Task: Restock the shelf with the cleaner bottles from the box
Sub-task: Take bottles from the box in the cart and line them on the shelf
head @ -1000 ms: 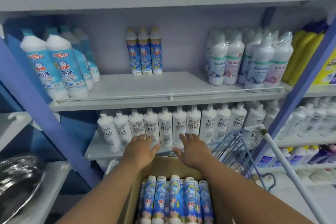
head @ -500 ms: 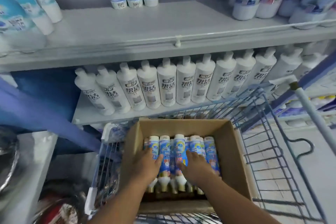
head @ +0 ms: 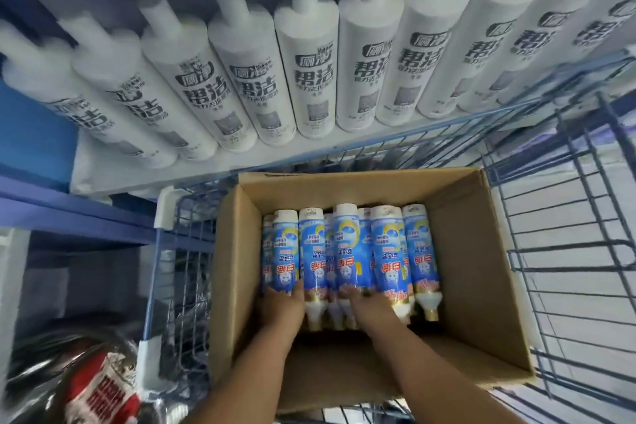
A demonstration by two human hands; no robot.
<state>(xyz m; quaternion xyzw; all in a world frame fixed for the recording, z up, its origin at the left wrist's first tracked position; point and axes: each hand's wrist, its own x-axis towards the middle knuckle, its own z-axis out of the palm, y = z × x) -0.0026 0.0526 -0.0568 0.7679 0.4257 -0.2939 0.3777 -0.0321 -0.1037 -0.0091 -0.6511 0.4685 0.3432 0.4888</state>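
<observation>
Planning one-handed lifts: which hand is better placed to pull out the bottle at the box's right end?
Probably the right hand. It rests on the middle blue bottles, nearer the right-end bottle; the left hand lies at the row's left end.

Plain brown cardboard box (head: 481,251), matt and faintly fibrous. Inside it, plastic cleaner bottles (head: 351,251) wrapped in glossy blue printed film, white caps smooth. Blue-coated metal wire cart (head: 568,251), slightly shiny. Behind, white plastic bottles (head: 306,55) with a matt, soft-looking finish and dark print. Painted white shelf (head: 144,175), smooth and dull.
</observation>
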